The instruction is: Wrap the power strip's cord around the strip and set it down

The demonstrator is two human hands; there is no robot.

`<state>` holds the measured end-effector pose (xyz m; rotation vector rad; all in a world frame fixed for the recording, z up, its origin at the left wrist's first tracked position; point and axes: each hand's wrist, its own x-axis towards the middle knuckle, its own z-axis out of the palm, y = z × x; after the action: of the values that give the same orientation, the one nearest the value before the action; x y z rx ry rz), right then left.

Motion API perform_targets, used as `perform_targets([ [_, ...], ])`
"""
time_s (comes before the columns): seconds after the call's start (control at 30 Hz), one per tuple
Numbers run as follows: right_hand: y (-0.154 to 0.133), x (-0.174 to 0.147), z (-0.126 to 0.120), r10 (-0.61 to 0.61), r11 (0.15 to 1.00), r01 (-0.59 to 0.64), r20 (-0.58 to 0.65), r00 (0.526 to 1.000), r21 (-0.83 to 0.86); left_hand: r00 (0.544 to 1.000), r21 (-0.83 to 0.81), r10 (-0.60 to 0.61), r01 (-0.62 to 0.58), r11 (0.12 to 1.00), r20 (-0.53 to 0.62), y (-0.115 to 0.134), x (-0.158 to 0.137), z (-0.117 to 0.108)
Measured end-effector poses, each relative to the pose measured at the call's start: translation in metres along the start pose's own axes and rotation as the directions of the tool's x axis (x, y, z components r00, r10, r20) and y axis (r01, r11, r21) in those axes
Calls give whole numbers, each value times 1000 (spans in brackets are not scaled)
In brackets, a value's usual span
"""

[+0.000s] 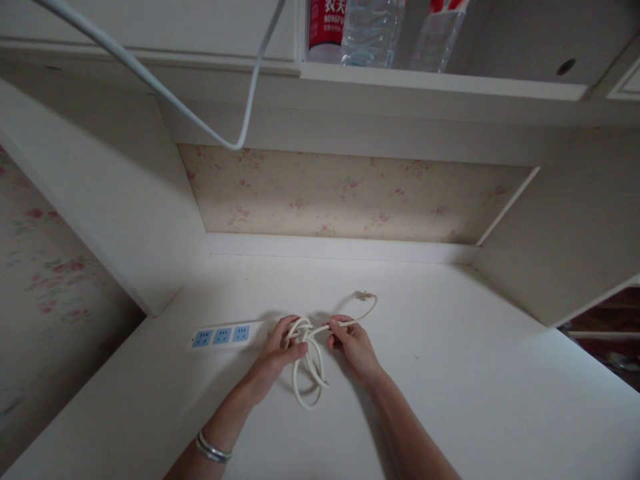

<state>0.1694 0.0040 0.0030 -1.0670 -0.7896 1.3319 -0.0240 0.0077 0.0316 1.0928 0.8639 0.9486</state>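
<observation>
A power strip [221,335] with blue socket panels lies on the white desk, its right end partly behind my left hand. Its off-white power cord [309,373] is gathered in loops, knotted or wrapped round at the middle. My left hand [280,348] is closed around the bundle, thumb in front. To its right, my right hand [354,347] pinches the single length of cord coming out of the bundle. From there the cord curves up to a plug [364,295] just above the desk or on it; I cannot tell which.
The white desk [450,387] runs back to a papered wall [320,193], with cabinet panels on both sides. Overhead, a shelf [440,80] holds several bottles [373,33]. A white bent rod or cable [200,123] hangs at upper left.
</observation>
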Motion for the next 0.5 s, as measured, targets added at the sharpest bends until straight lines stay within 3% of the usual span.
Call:
perform_targets([
  [0.27,0,-4,4,3,998,-3,1,1000,-66,996,165,75,-81,983,43,-7,6,3],
  [0.5,7,-8,14,70,997,-72,242,968,-2,993,237,114,-115,965,20,-18,14,5],
])
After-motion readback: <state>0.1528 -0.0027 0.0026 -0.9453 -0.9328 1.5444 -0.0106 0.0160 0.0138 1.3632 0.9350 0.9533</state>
